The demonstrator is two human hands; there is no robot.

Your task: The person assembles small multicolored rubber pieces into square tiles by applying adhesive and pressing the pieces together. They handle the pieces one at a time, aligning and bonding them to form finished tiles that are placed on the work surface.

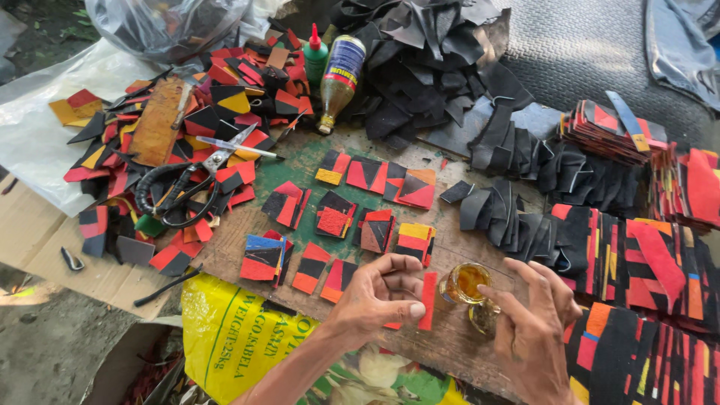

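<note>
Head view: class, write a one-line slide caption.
Left hand holds a red strip beside a small glass jar of amber glue, right hand reaching.

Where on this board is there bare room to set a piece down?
Bare green board lies between the scissors and the rows of red-black pieces. Bare wood runs beyond the glue jar, toward the black strips. The pile on the left and stacks on the right are crowded.

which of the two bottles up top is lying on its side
The amber bottle with the blue label lies tipped over, neck toward the board. The green bottle with the red nozzle beside it stands upright.
</note>
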